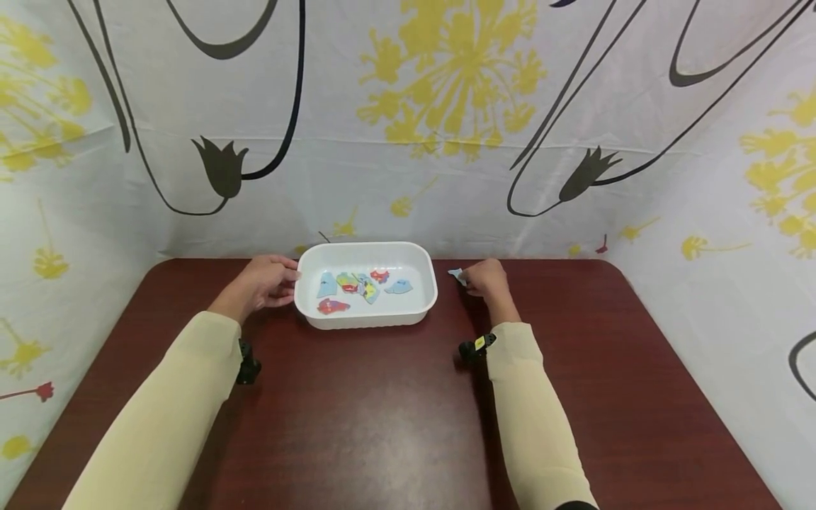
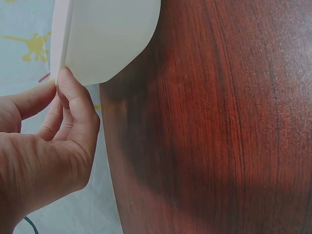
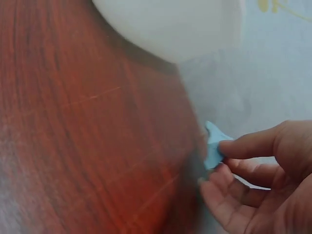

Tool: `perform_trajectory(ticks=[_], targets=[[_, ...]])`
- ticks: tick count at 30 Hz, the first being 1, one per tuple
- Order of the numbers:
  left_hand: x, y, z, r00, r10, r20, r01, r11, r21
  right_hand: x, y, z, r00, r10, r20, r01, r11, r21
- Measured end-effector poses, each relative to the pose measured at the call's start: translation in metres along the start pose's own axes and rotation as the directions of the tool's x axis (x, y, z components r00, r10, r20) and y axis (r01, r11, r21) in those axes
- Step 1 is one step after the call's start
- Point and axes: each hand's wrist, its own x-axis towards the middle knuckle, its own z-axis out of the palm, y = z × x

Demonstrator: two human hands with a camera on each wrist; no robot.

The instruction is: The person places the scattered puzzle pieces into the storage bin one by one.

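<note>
A white plastic tray stands at the back of the table with several colourful puzzle-like pieces lying in it, some light blue, others red or multicoloured. The left hand pinches the tray's left rim between thumb and fingers; the left wrist view shows this hand at the edge of the tray. To the right of the tray, the right hand pinches a light blue piece. Close up in the right wrist view, that blue piece sits between the thumb and fingers of the right hand.
The dark red-brown wooden table stretches toward the viewer. Behind it hangs a white curtain with yellow and dark flower prints, close to the table's back edge. Small black cameras are strapped to both wrists.
</note>
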Motion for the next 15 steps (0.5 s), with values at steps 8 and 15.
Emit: perform_trajectory(ticks=[8, 15], targets=[[0.0, -0.001, 0.0, 1.0, -0.005, -0.011, 0.005, 1.0, -0.003, -0.02, -0.015, -0.01, 0.996, -0.044, 0.072, 0.044, 0.999, -0.004], [0.0, -0.001, 0.0, 1.0, -0.004, -0.006, 0.004, 1.0, -0.006, -0.039, -0.03, -0.013, 0.992, -0.078, 0.094, 0.079, 0.997, -0.011]])
